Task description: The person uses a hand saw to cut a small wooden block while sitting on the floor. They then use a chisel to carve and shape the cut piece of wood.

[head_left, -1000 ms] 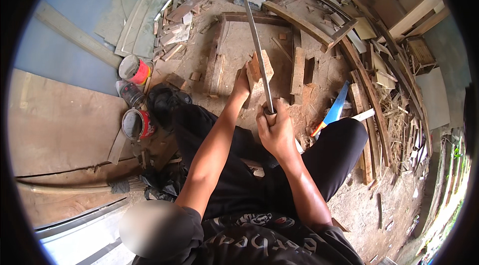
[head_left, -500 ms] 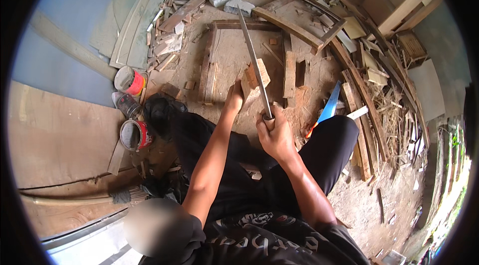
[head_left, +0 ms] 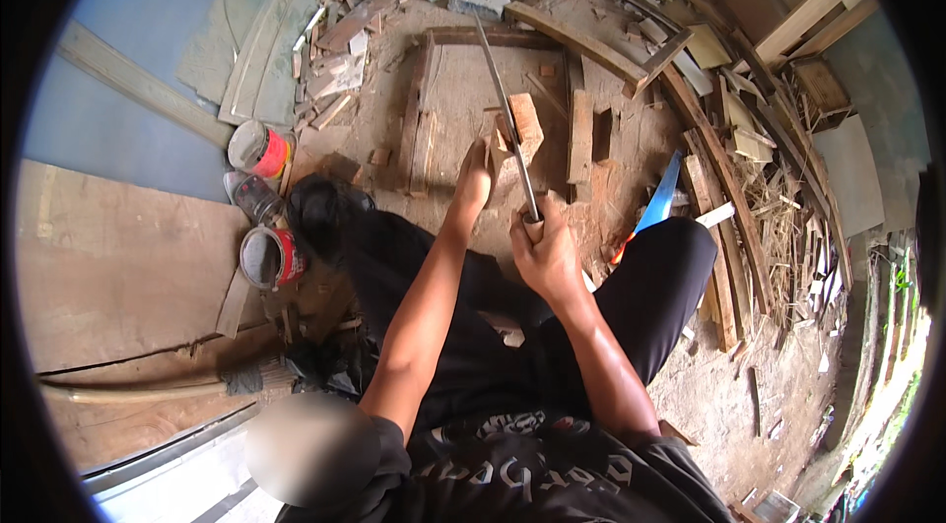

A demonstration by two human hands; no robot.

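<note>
My right hand (head_left: pixel 547 247) is closed around the wooden handle of a machete (head_left: pixel 506 114), whose long narrow blade points away from me. That blade crosses over a short wood block (head_left: pixel 527 117), and I cannot tell whether it touches. Along the block's left side, my left hand (head_left: pixel 477 173) grips it, with most of the fingers hidden behind the wood. Both hands are in front of my bent knees, above the dusty floor.
A blue-bladed handsaw (head_left: pixel 658 200) lies by my right knee. Beyond my hands lies a wooden frame (head_left: pixel 419 119) on the floor, with an upright plank piece (head_left: pixel 579 134). Paint cans (head_left: pixel 261 149) stand at left; long timbers (head_left: pixel 719 168) and scraps line the right.
The wood block has turned and shifted slightly away and to the right in my left hand. The machete stays over it, with its handle slightly farther right. The view has shifted a little.
</note>
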